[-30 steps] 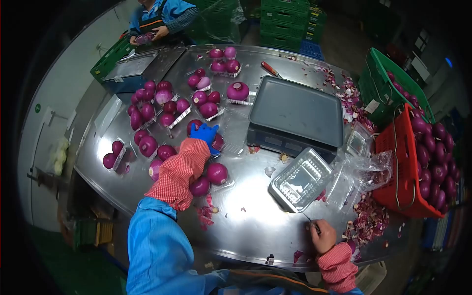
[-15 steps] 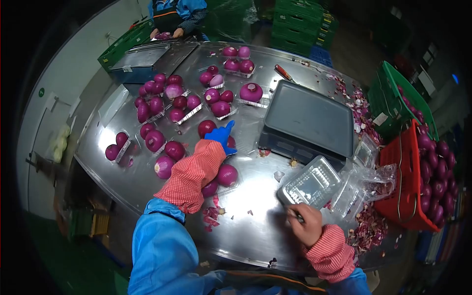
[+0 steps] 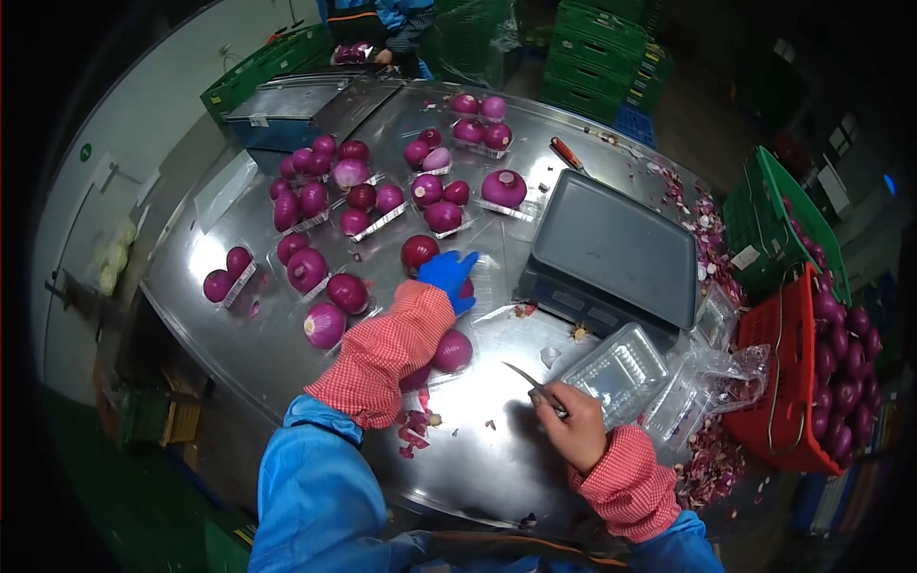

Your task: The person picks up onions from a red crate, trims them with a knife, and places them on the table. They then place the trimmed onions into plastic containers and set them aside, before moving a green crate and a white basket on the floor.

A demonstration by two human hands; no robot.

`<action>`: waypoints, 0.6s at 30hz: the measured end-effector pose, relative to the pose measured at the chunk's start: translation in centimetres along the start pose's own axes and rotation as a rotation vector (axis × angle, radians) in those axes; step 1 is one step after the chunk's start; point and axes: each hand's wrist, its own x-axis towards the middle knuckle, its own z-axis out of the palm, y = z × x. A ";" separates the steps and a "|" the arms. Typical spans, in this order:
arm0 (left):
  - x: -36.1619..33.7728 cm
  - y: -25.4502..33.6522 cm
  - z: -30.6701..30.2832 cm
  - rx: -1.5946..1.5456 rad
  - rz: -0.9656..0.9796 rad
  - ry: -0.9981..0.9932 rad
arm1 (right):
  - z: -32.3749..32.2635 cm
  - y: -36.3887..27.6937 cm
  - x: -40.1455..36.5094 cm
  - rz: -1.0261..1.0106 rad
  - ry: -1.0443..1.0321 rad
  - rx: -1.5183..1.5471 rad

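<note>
Many peeled red onions (image 3: 308, 269) sit in clear trays (image 3: 380, 222) left of the scale (image 3: 616, 250) on the steel surface (image 3: 478, 449). The left hand (image 3: 449, 275), blue-gloved with the arm stretched forward, lies palm-down over one glossy purple onion (image 3: 467, 288) just left of the scale. Whether its grip has closed, I cannot tell. Below the scale, the right hand (image 3: 571, 427) clenches a knife (image 3: 525, 376), blade pointing up-left.

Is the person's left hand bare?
No, the left hand is gloved in blue; only the right hand, gripping a knife, is bare.
</note>
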 end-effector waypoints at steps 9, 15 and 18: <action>1.7 0.1 -1.2 -0.109 -0.280 -0.200 | 0.0 0.9 -0.8 -0.060 0.017 -0.058; 2.6 -0.3 1.4 -0.786 -0.267 -0.009 | 0.5 1.2 -1.3 -0.071 -0.039 -0.049; 3.4 0.5 4.1 -0.806 -0.238 -0.061 | 0.6 1.1 -1.1 -0.129 0.000 -0.043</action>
